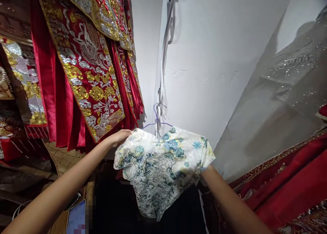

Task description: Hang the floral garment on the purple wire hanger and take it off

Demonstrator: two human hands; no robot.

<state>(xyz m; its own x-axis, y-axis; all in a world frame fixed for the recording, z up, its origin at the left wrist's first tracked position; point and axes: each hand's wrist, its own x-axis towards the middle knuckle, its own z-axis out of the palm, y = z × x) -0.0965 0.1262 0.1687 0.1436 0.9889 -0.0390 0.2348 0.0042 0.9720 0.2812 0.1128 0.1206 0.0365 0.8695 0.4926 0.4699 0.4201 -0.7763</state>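
Observation:
A short-sleeved floral blouse [163, 162], white with blue, green and yellow flowers, hangs on a thin purple hanger [167, 123]. The hanger's hook meets a white metal strip on the wall. My left hand [121, 136] is at the blouse's left shoulder, its fingers closed at the fabric edge and partly hidden by it. On the other side, my right forearm [224, 189] runs up to the right sleeve. The blouse covers my right hand, so its fingers do not show, and I cannot tell whether it is inside or behind the sleeve.
Red garments with gold and silver embroidery [89, 67] hang at the left. A vertical white metal rail [162, 56] runs up the pale wall. A phone [76, 217] with a lit screen lies at lower left. Red beaded fabric [293, 179] and sheer sparkly fabric [288, 84] are at the right.

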